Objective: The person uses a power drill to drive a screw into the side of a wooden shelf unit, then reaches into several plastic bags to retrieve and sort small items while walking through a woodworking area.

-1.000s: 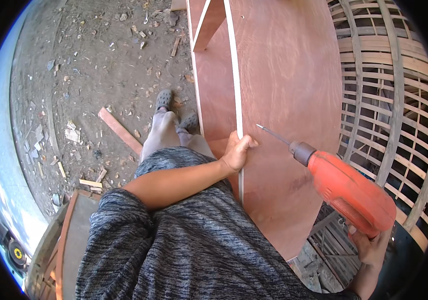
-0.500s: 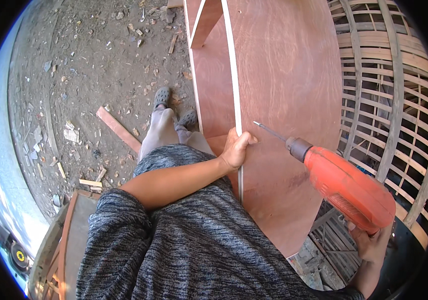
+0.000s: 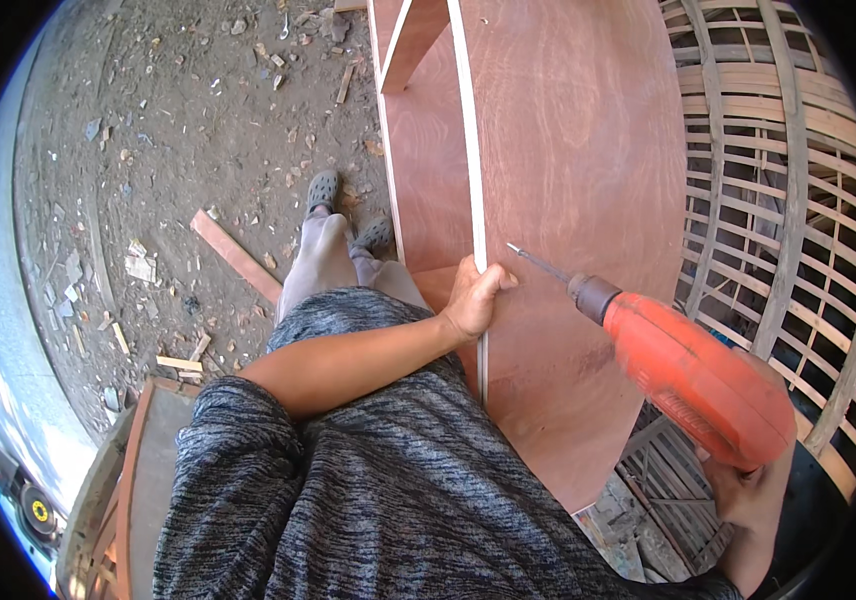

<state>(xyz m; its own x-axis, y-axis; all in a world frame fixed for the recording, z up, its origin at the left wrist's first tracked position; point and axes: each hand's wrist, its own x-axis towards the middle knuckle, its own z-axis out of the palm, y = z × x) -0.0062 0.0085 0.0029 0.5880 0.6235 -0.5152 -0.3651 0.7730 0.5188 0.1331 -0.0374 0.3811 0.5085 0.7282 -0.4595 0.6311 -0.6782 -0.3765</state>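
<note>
My left hand (image 3: 475,298) is closed around the pale front edge (image 3: 472,170) of a reddish-brown plywood panel (image 3: 568,150), which belongs to a box-like wooden piece with an open side toward me. Its thumb rests over the panel's outer face. On the right, my right hand (image 3: 748,490) is wrapped round the grip of an orange power drill (image 3: 703,370), its fingers partly hidden behind the drill body. A long thin driver bit (image 3: 541,262) sticks out of the dark chuck (image 3: 593,298). Its tip points at the panel face, just right of my left hand; whether it touches cannot be told.
A slatted wooden frame (image 3: 778,180) stands to the right of the panel. Dirt ground (image 3: 198,120) on the left carries scattered wood scraps and a reddish board (image 3: 236,255). My feet in grey clogs (image 3: 324,190) stand beside the box. A wood-edged panel (image 3: 163,460) lies at lower left.
The drill's rear end and my right hand have shifted slightly right and down. My left hand keeps its place on the panel edge.
</note>
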